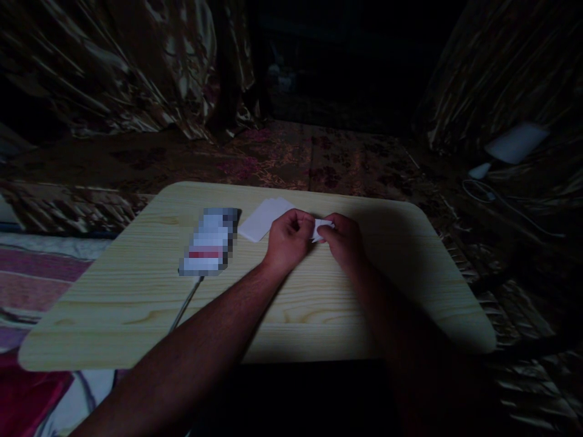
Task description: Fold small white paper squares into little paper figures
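Note:
A small piece of white paper (322,229), perhaps folded, is held between my two hands over the wooden table (296,303). My left hand (290,238) pinches its left side, fingers curled. On the right side, my right hand (344,237) grips it with the thumb laid across the front. Much of the paper is hidden by my fingers. Just left of my left hand lies a stack of white paper sheets (264,220), slightly fanned at its far end.
A pixelated phone-like device (209,241) lies on the table's left side, a cable (186,303) running from its near end. Patterned curtains and cloth surround the table. A white lamp (517,144) stands off to the right. Striped bedding (40,273) is at the left.

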A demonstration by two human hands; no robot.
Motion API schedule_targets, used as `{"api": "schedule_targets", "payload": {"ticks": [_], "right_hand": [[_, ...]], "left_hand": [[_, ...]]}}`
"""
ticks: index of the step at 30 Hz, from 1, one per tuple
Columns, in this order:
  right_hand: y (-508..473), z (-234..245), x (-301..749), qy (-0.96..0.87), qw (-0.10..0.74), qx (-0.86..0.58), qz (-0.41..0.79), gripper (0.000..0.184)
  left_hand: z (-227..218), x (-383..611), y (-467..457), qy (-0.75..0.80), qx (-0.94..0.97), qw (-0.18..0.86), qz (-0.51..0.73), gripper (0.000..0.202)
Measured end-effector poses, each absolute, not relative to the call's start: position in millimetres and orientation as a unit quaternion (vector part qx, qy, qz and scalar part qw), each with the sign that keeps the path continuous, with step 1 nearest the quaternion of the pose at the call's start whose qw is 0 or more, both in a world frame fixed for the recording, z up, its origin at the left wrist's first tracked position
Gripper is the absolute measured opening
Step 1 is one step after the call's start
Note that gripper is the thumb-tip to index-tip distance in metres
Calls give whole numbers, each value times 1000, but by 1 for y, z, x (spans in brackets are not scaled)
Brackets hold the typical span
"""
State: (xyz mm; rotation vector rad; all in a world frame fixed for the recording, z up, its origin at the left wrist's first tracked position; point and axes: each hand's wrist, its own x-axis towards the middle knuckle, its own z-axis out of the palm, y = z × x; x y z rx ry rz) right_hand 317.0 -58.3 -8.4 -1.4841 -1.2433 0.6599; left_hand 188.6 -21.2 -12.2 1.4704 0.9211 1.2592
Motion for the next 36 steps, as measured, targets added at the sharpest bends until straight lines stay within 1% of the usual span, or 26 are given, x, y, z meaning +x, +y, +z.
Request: {"api": "schedule_targets", "payload": {"ticks": [8, 13, 18, 24, 30, 36], "right_hand": [[-57, -14, 317, -527, 522, -621, 254, 13], [-58, -13, 314, -508, 530, -619, 279, 13], [-58, -14, 315, -520, 537, -610, 262, 10], [-59, -16, 314, -491, 546, -607, 304, 15], [-60, -13, 313, -488, 541, -621, 290, 14], [-60, -11, 310, -459, 558, -616, 314, 15]], "left_hand": [[-14, 188, -21, 377, 601, 482, 513, 20], [-15, 188, -20, 374, 594, 492, 515, 19], [-19, 187, -19, 372, 600, 496, 506, 19], [-20, 187, -19, 369, 587, 514, 505, 20], [-23, 187, -18, 361, 590, 523, 498, 23], [-23, 186, -17, 360, 582, 533, 497, 24]]}}
